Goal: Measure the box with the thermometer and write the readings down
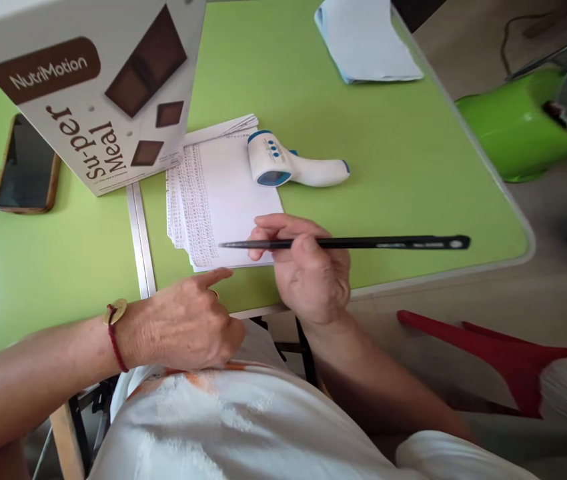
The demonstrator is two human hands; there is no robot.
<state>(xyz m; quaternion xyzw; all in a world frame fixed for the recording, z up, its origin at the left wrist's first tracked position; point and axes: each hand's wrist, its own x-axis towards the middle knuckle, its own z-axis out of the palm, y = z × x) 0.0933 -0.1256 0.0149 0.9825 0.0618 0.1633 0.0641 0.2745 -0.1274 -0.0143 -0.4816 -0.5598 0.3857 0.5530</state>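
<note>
My right hand [313, 270] grips a slim black pen [388, 243] between thumb and fingers. The pen lies level, its tip pointing left over the white sheets and not clearly touching them. My left hand [193, 320] is at the table's near edge, its index finger stretched towards the bottom of the stack. Its other fingers curl under and are partly hidden; nothing shows in them. The stack of paper sheets [236, 213] carries rows of small handwritten-looking marks down its left side. A white and blue infrared thermometer [283, 163] rests on the stack's upper right.
A tall NutriMotion box [108, 100] stands at the upper left, overlapping the sheets. Beside it lies a phone [28, 167]. Folded white paper [371, 40] sits at the far edge of the green table [388, 147]. A green bin [513, 127] and red chair [493, 353] are right.
</note>
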